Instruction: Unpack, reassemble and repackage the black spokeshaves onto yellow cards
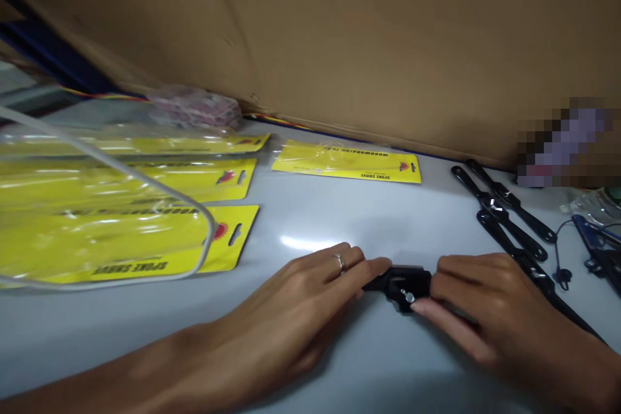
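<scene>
Between my hands, low over the tabletop, is a black spokeshave [410, 288] with a small silver screw on its body. My left hand [310, 301], with a ring on one finger, is closed around the spokeshave's left handle. Fingers of my right hand [478, 310] close on its right side, and that thumb touches the body beside the screw. The right handle is hidden behind my right hand. Several more black spokeshaves [504, 200] lie slanted on the table, just beyond my right hand.
Yellow blister packs printed "SPOKE SHAVE" [233, 239] lie in rows at left, under a white cable [145, 178]. Another yellow pack [349, 165] lies further back. A brown cardboard wall [339, 45] borders the table [310, 207]. Clear plastic items [194, 107] sit behind; dark blue tools [596, 246] lie right.
</scene>
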`<state>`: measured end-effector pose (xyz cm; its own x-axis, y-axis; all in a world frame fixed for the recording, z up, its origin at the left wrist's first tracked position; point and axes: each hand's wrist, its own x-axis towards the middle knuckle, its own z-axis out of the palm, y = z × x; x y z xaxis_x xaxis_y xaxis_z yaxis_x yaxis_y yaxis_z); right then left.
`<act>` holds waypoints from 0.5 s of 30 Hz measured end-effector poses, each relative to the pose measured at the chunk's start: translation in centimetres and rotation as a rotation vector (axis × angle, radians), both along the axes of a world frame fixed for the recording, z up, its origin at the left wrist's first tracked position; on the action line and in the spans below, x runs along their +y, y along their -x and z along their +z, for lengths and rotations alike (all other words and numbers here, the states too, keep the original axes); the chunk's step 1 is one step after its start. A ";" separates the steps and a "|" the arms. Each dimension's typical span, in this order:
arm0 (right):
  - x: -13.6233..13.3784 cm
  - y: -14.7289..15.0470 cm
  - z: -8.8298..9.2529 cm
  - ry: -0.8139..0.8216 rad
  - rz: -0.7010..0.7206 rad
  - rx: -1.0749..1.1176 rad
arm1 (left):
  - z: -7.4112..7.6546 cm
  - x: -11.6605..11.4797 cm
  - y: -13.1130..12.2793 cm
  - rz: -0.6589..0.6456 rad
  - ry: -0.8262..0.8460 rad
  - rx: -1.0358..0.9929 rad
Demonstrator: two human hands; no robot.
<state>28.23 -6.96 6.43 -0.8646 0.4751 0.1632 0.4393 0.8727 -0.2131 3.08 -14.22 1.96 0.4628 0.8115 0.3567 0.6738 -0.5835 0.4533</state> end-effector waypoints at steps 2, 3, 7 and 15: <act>0.1 -0.5 0.6 -0.007 -0.064 -0.080 | 0.0 0.0 0.0 0.001 0.022 -0.007; 0.1 -0.8 0.7 -0.050 -0.095 -0.121 | 0.0 0.0 0.0 -0.003 0.035 -0.014; -0.2 -1.0 0.1 -0.221 -0.139 -0.245 | 0.2 0.2 -0.3 0.013 0.025 -0.038; -1.0 0.5 -0.9 -0.153 -0.088 -0.174 | 0.5 -0.3 -1.2 0.132 0.034 0.124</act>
<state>27.76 -7.92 5.53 -0.8427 0.5306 0.0915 0.5332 0.8460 0.0044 4.24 -14.54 2.50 0.3900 0.8788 0.2750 0.7957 -0.4719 0.3796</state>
